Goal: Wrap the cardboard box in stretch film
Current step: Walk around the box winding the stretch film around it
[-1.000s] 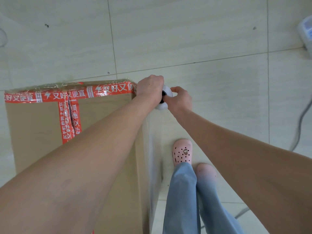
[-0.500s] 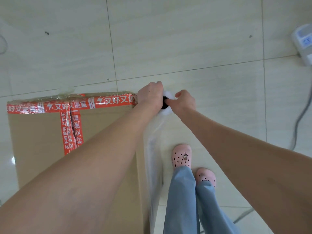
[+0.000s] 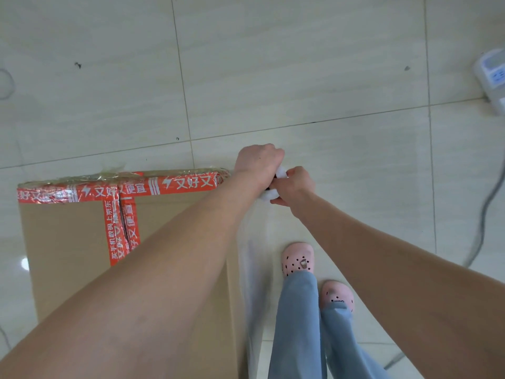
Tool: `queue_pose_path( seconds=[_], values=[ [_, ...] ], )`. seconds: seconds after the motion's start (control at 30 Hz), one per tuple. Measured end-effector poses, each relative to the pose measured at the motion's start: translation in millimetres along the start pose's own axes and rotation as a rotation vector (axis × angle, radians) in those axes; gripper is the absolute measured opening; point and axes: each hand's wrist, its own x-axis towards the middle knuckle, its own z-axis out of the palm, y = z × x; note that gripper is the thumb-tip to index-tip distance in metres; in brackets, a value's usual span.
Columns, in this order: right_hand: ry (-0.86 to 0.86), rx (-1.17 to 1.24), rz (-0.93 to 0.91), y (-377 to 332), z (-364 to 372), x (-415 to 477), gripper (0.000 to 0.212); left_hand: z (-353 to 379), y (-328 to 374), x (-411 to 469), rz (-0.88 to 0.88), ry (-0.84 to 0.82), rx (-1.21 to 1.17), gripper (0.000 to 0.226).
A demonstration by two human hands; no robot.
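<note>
A tall cardboard box (image 3: 65,242) stands on the tiled floor at the left, its top sealed with red printed tape. Crinkled clear stretch film lies along its far top edge and hangs down its right side (image 3: 254,269). A white roll of stretch film (image 3: 269,195) sits just past the box's far right corner, mostly hidden by my hands. My left hand (image 3: 257,162) grips the roll from the left. My right hand (image 3: 295,184) grips it from the right. Both hands touch each other at the roll.
My two feet in pink clogs (image 3: 297,259) and blue trousers stand right of the box. A white power strip (image 3: 492,75) lies at the far right, with a grey cable (image 3: 486,209) running down the right edge. Pale floor tiles stretch beyond the box.
Both hands with the roll have stayed at the box's far right corner. The view has tilted, so the box and hands sit lower in the frame.
</note>
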Motion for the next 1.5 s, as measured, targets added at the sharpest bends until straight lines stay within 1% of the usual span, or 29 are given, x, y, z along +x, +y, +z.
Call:
queue_pose_path(
  seconds=[0.1, 0.2, 0.27, 0.37, 0.5, 0.57, 0.67, 0.87, 0.93, 1.0, 1.1, 1.17, 1.2, 1.27, 1.33, 1.43, 1.5],
  values=[
    [-0.005, 0.056, 0.000, -4.1, 2.8, 0.9, 0.036, -3.1, -4.0, 2.4, 0.015, -0.007, 0.000, 0.027],
    [0.013, 0.020, -0.029, -2.0, 8.7, 3.2, 0.034, -6.4, -5.1, 4.6, 0.035, -0.047, 0.004, 0.022],
    [0.037, -0.013, -0.070, -1.6, 10.1, 5.3, 0.033, -5.6, -6.9, 6.5, 0.012, -0.052, -0.007, 0.017],
    [0.090, -0.132, -0.142, -4.2, 4.9, 3.8, 0.026, -1.5, -8.5, 9.5, -0.077, -0.023, -0.088, 0.023],
    [0.151, -0.204, -0.196, -7.8, -7.4, 0.4, 0.033, 8.1, -6.2, 7.8, -0.219, 0.085, -0.238, 0.026],
    [0.159, -0.261, -0.188, -9.5, -14.5, 0.6, 0.032, 10.2, -1.1, 7.1, -0.196, 0.116, -0.256, 0.026],
    [0.150, -0.375, -0.228, -16.8, -23.9, 3.5, 0.023, 4.9, 5.2, 11.8, -0.152, 0.114, -0.278, 0.021],
    [0.178, -0.538, -0.383, -41.0, -22.1, 8.3, 0.029, -2.2, -11.8, 21.5, -0.283, 0.127, -0.343, 0.018],
    [0.168, -0.519, -0.420, -48.5, -17.7, 10.6, 0.031, -6.4, -20.2, 22.5, -0.317, 0.141, -0.361, 0.018],
    [0.151, -0.474, -0.414, -53.3, -12.4, 11.8, 0.030, -10.0, -28.3, 22.6, -0.348, 0.137, -0.380, 0.015],
    [0.089, -0.396, -0.285, -57.2, -5.7, 12.5, 0.035, -12.3, -41.7, 21.5, -0.443, 0.094, -0.457, 0.010],
    [0.055, -0.324, -0.210, -59.3, -3.3, 13.3, 0.033, -12.4, -47.1, 21.0, -0.474, 0.073, -0.495, 0.016],
    [0.052, -0.295, -0.204, -59.9, -2.6, 14.7, 0.031, -12.1, -47.7, 21.4, -0.458, 0.069, -0.492, 0.021],
    [0.051, -0.278, -0.216, -60.9, -2.3, 17.5, 0.028, -10.8, -45.9, 24.8, -0.383, 0.071, -0.459, 0.030],
    [0.050, -0.291, -0.229, -63.2, -4.5, 19.3, 0.026, -10.9, -43.4, 30.1, -0.339, 0.072, -0.432, 0.031],
    [0.050, -0.322, -0.259, -69.8, -7.2, 22.4, 0.026, -17.8, -44.6, 35.4, -0.391, 0.051, -0.441, 0.024],
    [0.051, -0.353, -0.287, -77.1, -5.4, 23.2, 0.030, -21.3, -48.8, 36.1, -0.438, 0.044, -0.465, 0.021]
  ],
)
